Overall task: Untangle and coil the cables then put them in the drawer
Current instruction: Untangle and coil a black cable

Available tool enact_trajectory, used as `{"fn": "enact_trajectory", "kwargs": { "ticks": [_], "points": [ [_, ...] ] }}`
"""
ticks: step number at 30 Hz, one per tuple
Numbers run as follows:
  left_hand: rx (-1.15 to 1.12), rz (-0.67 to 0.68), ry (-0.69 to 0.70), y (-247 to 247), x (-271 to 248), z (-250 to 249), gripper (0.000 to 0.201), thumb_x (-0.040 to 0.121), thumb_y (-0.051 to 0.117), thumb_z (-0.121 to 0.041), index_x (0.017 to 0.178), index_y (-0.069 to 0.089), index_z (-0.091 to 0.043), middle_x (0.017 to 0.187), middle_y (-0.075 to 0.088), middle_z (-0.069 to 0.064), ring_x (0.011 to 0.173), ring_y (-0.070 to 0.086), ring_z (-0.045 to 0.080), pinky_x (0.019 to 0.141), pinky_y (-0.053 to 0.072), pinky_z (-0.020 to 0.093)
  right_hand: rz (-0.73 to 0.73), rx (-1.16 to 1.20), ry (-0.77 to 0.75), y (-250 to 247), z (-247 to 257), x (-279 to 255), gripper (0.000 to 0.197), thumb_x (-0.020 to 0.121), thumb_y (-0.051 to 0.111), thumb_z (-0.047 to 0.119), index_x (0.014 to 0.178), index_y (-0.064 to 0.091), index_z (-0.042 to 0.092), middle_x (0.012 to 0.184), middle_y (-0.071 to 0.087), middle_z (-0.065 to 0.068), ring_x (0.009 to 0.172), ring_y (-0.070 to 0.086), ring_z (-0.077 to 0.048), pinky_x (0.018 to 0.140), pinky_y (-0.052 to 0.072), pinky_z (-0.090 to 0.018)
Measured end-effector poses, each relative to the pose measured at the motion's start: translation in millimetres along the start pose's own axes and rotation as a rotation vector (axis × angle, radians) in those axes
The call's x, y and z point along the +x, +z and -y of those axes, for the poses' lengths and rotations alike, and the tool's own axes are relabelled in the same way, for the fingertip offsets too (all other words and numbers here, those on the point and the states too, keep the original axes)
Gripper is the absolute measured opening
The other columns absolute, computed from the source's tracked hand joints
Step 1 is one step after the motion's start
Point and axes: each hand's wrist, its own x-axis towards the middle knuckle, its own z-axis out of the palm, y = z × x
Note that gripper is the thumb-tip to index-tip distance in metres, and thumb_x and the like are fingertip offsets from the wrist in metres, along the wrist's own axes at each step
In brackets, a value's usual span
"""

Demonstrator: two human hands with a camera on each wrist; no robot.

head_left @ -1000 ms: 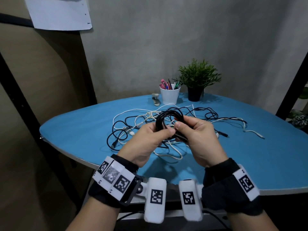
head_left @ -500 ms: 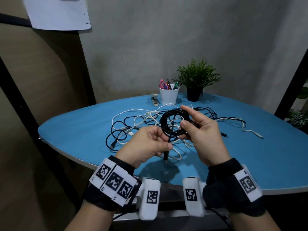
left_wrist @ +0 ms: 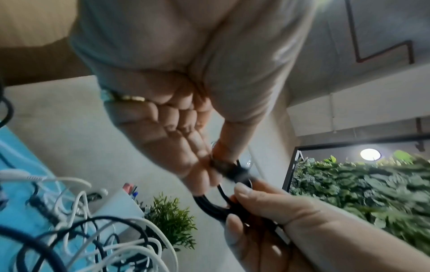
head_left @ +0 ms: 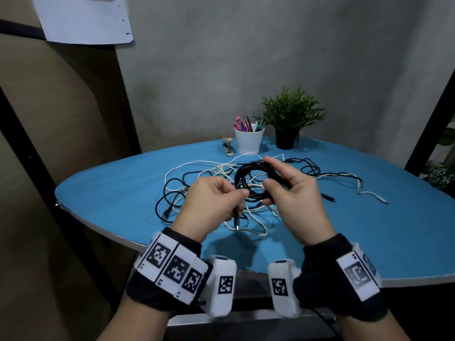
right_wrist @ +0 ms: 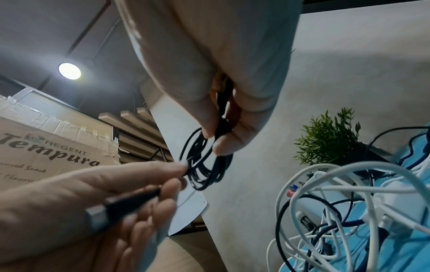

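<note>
A black cable coil [head_left: 248, 182] hangs above the blue table [head_left: 110, 193]. My right hand [head_left: 290, 190] pinches its right side between thumb and fingers; the right wrist view shows the coil [right_wrist: 204, 165] below those fingertips. My left hand [head_left: 211, 203] pinches the coil's loose end, and the plug [head_left: 236, 221] dangles below the fist. In the right wrist view that plug [right_wrist: 116, 211] lies across the left fingers. A tangle of white and black cables [head_left: 197, 193] lies on the table under both hands. No drawer is in view.
A white cup of pens [head_left: 248, 140], a potted plant [head_left: 290, 119] and a small stapler [head_left: 227, 146] stand at the table's far side. Loose cable ends [head_left: 374, 195] trail to the right. A dark metal frame [head_left: 29, 156] stands on the left.
The hands have drawn slightly apart: the left hand pulled the cable's free end down and left out of the coil, while the right hand keeps the coil raised.
</note>
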Motion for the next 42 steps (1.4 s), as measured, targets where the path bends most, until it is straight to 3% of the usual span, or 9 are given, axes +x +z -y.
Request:
{"fn": "enact_trajectory", "kwargs": {
  "ticks": [4, 9, 14, 22, 25, 29, 32, 37, 42],
  "points": [
    [0.169, -0.086, 0.14, -1.0, 1.1, -2.1, 0.025, 0.079, 0.073, -0.025, 0.063, 0.057, -0.015, 0.055, 0.067, 0.003, 0.054, 0.064, 0.024, 0.06, 0.054, 0.039, -0.036, -0.076, 0.002, -2.9, -4.3, 0.2, 0.043, 0.09, 0.059, 0.005, 0.115, 0.061, 0.039, 0.099, 0.067, 0.012, 0.061, 0.061, -0.004, 0.069, 0.058, -0.03],
    [0.178, 0.004, 0.143, 3.8, 3.3, -1.8, 0.01, 0.088, 0.06, -0.014, 0.086, 0.066, -0.022, 0.075, 0.072, 0.0, 0.07, 0.069, 0.016, 0.074, 0.057, 0.04, 0.082, -0.005, 0.012, -1.5, 0.9, 0.2, 0.041, 0.089, 0.055, -0.003, 0.107, 0.062, 0.033, 0.095, 0.065, 0.007, 0.063, 0.059, 0.003, 0.059, 0.052, -0.017],
    [0.161, 0.043, 0.142, 5.9, 2.4, -3.3, 0.013, 0.089, 0.061, -0.02, 0.077, 0.066, -0.02, 0.06, 0.067, -0.004, 0.054, 0.059, 0.01, 0.061, 0.051, 0.029, 0.164, 0.02, 0.02, -3.9, 1.6, -1.6, 0.042, 0.089, 0.055, -0.003, 0.1, 0.064, 0.037, 0.084, 0.066, 0.014, 0.066, 0.06, 0.002, 0.057, 0.051, -0.018],
    [0.204, 0.15, 0.254, -4.6, 1.2, -4.6, 0.015, 0.091, 0.057, -0.015, 0.077, 0.059, -0.019, 0.068, 0.07, -0.004, 0.073, 0.067, 0.018, 0.065, 0.051, 0.03, 0.178, 0.152, 0.065, -11.2, 3.8, 1.7, 0.028, 0.091, 0.053, -0.001, 0.11, 0.06, 0.019, 0.069, 0.057, 0.0, 0.063, 0.054, -0.01, 0.053, 0.046, -0.018],
    [0.108, 0.086, 0.285, -6.6, -0.1, -4.5, 0.018, 0.094, 0.05, -0.012, 0.079, 0.055, -0.018, 0.064, 0.066, -0.004, 0.062, 0.063, 0.011, 0.057, 0.046, 0.018, 0.24, 0.074, 0.014, -13.5, 10.0, 3.0, 0.027, 0.091, 0.054, -0.002, 0.113, 0.063, 0.012, 0.076, 0.063, 0.004, 0.061, 0.056, 0.0, 0.057, 0.044, -0.011],
    [0.063, 0.042, 0.301, -5.4, -1.3, -5.9, 0.019, 0.098, 0.041, -0.014, 0.081, 0.049, -0.019, 0.068, 0.069, -0.005, 0.057, 0.062, 0.012, 0.051, 0.039, 0.012, 0.327, -0.051, -0.005, -13.9, 11.0, 5.1, 0.035, 0.089, 0.059, 0.002, 0.12, 0.06, 0.018, 0.106, 0.069, -0.005, 0.093, 0.065, -0.009, 0.082, 0.051, -0.021],
    [0.059, 0.058, 0.301, -5.9, -2.2, -8.7, 0.021, 0.099, 0.039, -0.017, 0.081, 0.047, -0.022, 0.074, 0.071, -0.002, 0.055, 0.061, 0.014, 0.05, 0.038, 0.015, 0.295, -0.054, -0.018, -15.5, 8.9, 4.3, 0.032, 0.088, 0.06, 0.004, 0.111, 0.062, 0.026, 0.1, 0.069, -0.011, 0.086, 0.064, -0.012, 0.08, 0.051, -0.023],
    [0.075, 0.013, 0.374, -10.1, 1.6, -7.9, 0.022, 0.097, 0.043, -0.022, 0.077, 0.05, -0.029, 0.069, 0.068, -0.004, 0.054, 0.059, 0.014, 0.061, 0.046, 0.035, 0.248, 0.087, 0.014, -17.1, 8.9, 3.4, 0.023, 0.087, 0.06, -0.002, 0.097, 0.065, 0.017, 0.081, 0.073, 0.004, 0.076, 0.069, -0.012, 0.072, 0.058, -0.027],
    [0.21, -0.093, 0.485, -16.0, 3.8, -9.9, 0.02, 0.095, 0.051, -0.019, 0.077, 0.055, -0.025, 0.065, 0.066, -0.01, 0.056, 0.056, 0.006, 0.058, 0.045, 0.015, 0.195, 0.132, 0.046, -17.6, 11.0, 4.4, 0.019, 0.085, 0.061, -0.006, 0.091, 0.066, 0.011, 0.07, 0.071, 0.002, 0.062, 0.068, -0.015, 0.054, 0.057, -0.024]
  ]
}}
